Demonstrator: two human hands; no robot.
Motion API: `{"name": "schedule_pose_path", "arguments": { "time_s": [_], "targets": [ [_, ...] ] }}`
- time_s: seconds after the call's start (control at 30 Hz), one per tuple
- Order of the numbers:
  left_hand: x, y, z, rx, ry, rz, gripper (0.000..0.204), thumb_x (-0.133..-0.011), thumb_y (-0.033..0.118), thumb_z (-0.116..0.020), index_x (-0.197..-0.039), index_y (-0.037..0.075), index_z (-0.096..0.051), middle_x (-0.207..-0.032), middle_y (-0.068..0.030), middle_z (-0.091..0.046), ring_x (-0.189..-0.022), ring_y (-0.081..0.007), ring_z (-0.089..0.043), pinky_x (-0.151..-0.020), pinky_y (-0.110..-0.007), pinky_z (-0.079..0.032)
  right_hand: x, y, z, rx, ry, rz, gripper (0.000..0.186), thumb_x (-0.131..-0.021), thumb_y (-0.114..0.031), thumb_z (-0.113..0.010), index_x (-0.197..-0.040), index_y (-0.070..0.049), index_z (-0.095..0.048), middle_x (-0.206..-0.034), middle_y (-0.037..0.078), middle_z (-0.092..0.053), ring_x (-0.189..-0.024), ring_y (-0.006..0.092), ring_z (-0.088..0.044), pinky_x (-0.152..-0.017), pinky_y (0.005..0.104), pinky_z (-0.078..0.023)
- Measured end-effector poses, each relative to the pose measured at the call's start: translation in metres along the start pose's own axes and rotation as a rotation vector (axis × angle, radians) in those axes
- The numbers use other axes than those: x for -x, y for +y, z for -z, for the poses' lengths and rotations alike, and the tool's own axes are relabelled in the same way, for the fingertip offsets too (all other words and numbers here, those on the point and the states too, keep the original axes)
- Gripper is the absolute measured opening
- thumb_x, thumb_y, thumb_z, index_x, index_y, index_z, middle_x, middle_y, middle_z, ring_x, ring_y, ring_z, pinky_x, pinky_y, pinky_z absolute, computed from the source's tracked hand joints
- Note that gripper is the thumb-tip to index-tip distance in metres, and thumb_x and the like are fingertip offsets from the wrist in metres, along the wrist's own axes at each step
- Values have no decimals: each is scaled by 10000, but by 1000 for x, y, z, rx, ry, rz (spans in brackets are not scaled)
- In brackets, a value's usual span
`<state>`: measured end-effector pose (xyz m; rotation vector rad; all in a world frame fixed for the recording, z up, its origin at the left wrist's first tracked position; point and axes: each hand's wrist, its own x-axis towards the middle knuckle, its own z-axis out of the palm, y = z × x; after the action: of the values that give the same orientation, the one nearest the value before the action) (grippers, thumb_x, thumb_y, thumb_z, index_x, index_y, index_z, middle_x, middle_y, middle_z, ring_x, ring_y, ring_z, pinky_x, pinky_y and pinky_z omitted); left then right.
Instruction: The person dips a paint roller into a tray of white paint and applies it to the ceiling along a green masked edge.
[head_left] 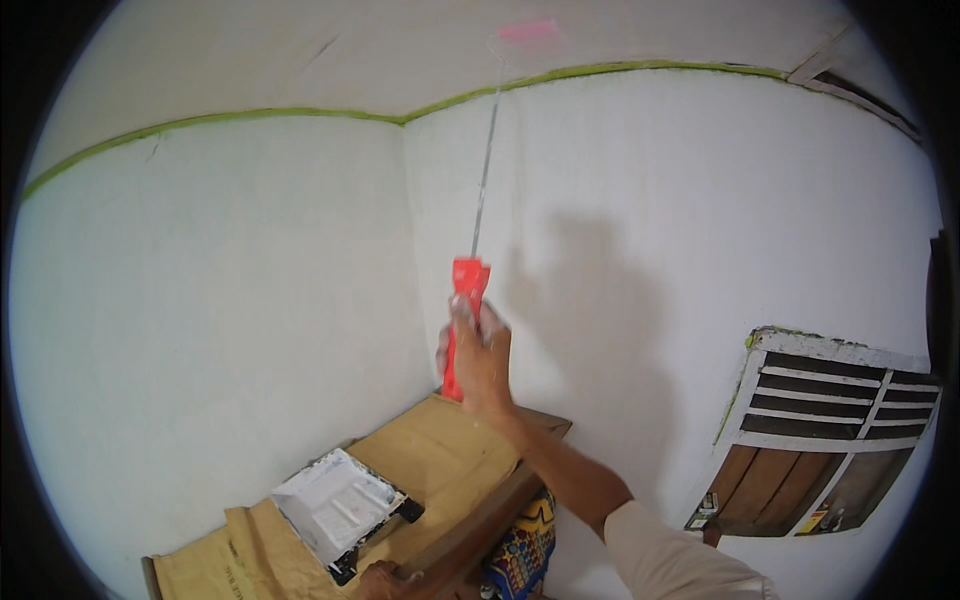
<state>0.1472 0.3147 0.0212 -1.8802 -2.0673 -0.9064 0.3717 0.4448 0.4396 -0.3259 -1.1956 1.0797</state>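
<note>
My right hand (475, 355) grips the red handle (465, 275) of a long-rod paint roller, its thin metal rod (485, 170) rising to a small pink roller head (527, 31) at the white ceiling (250, 50), blurred. Low in the view, my left hand (385, 582) is at the front of a surface covered in brown paper (200, 570), just below a paint tray (330, 500) smeared with white; it is partly cut off by the lower edge, and its grip is unclear.
Two white walls (230, 280) meet in a corner, with a green strip (580, 70) along their top. A slatted window (810, 430) is low on the right. A colourful patterned item (520, 550) lies under the covered surface. A dark gap (860, 100) shows in the ceiling's right edge.
</note>
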Motion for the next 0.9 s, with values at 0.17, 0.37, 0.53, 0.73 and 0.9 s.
{"name": "schedule_pose_path", "arguments": {
  "time_s": [0.17,0.37,0.53,0.73,0.9],
  "targets": [
    [-5,4,6,43,-51,16,678,-608,645,-716,-825,4,-715,-757,-171,-682,-728,-323,-667,-686,-390,-534,7,1,3,8,-16,52,278,-963,-305,-513,-899,-35,-524,-594,18,-469,-421,104,-441,-388,260,-381],
    [-9,10,5,63,-58,24,685,-594,649,-721,-833,7,-718,-760,-164,-684,-743,-318,-670,-704,-385,-536,-18,-24,2,46,35,74,273,-972,-284,-495,-856,-37,-502,-579,29,-473,-419,113,-450,-392,264,-387],
    [-9,16,19,87,-152,127,682,-577,649,-729,-830,15,-722,-779,-161,-690,-764,-310,-675,-712,-381,-538,55,-7,-5,38,-43,74,247,-986,-265,-481,-885,-41,-502,-580,19,-467,-427,95,-459,-394,252,-393],
    [-5,20,16,154,177,-47,513,-693,574,-725,-634,80,-604,-607,-121,-584,-599,-324,-583,-545,-414,-464,29,-5,0,4,-18,66,232,-989,-262,-477,-921,-43,-514,-563,5,-458,-400,85,-448,-369,240,-371],
    [-4,22,17,143,39,21,521,-703,585,-706,-668,70,-638,-671,-144,-631,-644,-347,-605,-597,-434,-486,-32,-12,19,-7,90,68,278,-970,-298,-494,-842,-52,-499,-570,36,-478,-397,130,-455,-362,274,-381]
  ]
}}
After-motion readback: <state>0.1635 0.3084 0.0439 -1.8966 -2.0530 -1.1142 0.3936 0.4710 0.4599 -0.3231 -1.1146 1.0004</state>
